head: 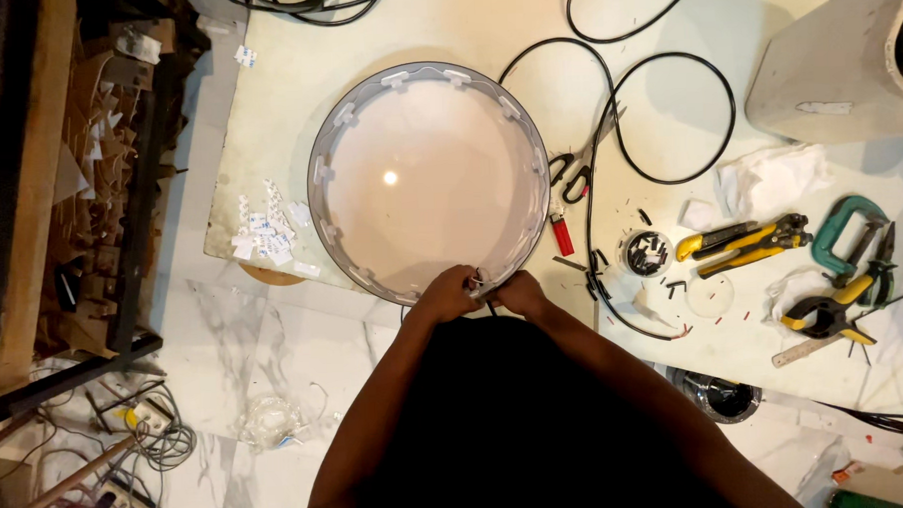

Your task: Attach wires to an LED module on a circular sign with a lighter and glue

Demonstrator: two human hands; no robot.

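Note:
A large round lamp cover (429, 180), with a grey rim and a white translucent disc, lies flat on the pale worktable (687, 116). White clips sit around the inside of its rim. Both my hands meet at the rim's near edge. My left hand (446, 293) pinches something small at the rim, perhaps a thin wire or clip. My right hand (519, 293) is closed right beside it on the same spot. What the fingers hold is too small to make out.
Black cable (667, 126) loops right of the cover, with scissors (576, 172) and a red lighter (562, 234). Further right lie yellow-handled pliers (741, 242), a green clamp (851, 225), a spring clamp (824, 316) and a small pot of bits (648, 252). White sticker scraps (266, 230) lie left.

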